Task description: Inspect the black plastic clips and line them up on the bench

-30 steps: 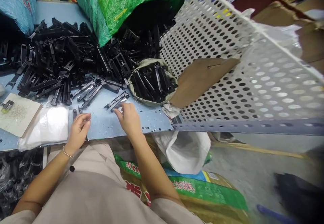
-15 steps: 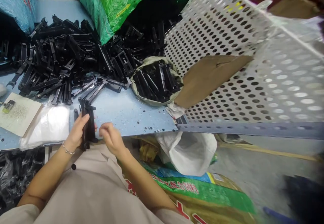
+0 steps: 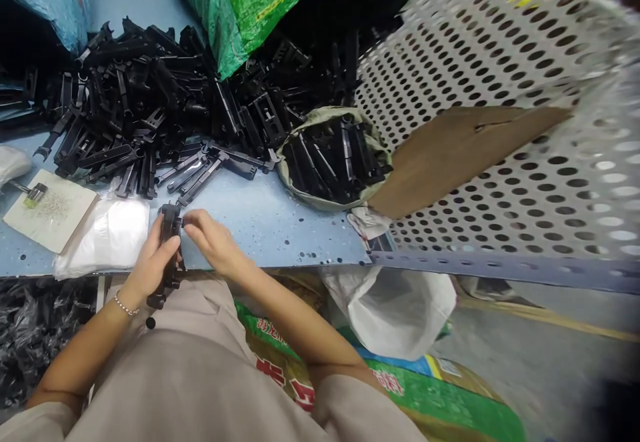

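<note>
My left hand [image 3: 153, 261], with a beaded bracelet at the wrist, is wrapped round several black plastic parts [image 3: 171, 229] held together at the table's front edge. My right hand [image 3: 210, 239] touches the upper right side of these parts, thumb and fingers pinched there; whether a small piece is between them is hidden. Beyond the hands, a large pile of black parts [image 3: 160, 95] covers the blue table [image 3: 260, 209]. A round cloth bag [image 3: 320, 200] full of similar parts stands to the right of the pile.
A green sack [image 3: 250, 9] and a blue sack [image 3: 45, 2] lie open behind the pile. White plastic bags [image 3: 113, 232] and a pale pad [image 3: 55, 212] are at left. A white perforated crate [image 3: 500, 49] with cardboard [image 3: 460, 155] stands right; a white sack [image 3: 400, 309] hangs below.
My right hand has moved left and up to touch the parts, where before it was apart from them. The held parts have tilted. The view has shifted slightly.
</note>
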A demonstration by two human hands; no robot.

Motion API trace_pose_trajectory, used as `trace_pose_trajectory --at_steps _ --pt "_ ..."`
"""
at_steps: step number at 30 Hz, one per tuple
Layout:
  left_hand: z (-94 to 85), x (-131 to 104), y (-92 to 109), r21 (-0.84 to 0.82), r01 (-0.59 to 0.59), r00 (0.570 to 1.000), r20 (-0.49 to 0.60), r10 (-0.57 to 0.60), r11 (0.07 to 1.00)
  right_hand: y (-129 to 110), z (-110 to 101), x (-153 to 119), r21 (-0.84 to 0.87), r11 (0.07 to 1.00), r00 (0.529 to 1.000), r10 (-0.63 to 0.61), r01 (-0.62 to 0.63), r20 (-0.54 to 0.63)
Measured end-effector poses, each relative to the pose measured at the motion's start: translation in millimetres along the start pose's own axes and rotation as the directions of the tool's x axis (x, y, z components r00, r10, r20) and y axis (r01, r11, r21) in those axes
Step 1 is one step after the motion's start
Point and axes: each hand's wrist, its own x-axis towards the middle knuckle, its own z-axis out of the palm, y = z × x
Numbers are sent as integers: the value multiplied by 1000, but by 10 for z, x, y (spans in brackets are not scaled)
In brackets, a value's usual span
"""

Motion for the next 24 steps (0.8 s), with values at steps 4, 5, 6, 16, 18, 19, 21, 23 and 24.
trace_pose_trajectory --at_steps 4,5,6,16,18,19,21,23,24 --pt "-21 -85 115 -115 173 980 117 -160 978 50 -177 69 -417 858 954 -274 300 123" --pt "-1 -101 124 -112 174 980 115 -161 978 52 -187 83 -405 859 949 -275 315 154" --pt "22 -113 124 -106 148 986 87 -139 983 47 -183 93 -366 883 955 -252 293 158" --pt "-41 -126 160 -157 175 984 63 -167 972 -71 -310 140 -445 822 930 -260 354 260" --pt "-24 -144 176 -147 213 974 106 -198 966 -61 -332 160 -385 837 909 -278 388 310" --pt "-3 -152 175 -132 196 978 94 -185 972 -58 -320 163 -322 879 918 -256 351 303" --pt "43 -160 157 -85 89 996 8 -88 992 -63 -264 152 -187 954 947 -180 234 264" --pt "66 -155 135 -48 -15 998 -64 12 999 -77 -209 133 -79 989 951 -93 121 293" --pt "62 -148 128 -50 -22 998 -63 19 999 -83 -199 127 -66 994 947 -63 89 315"
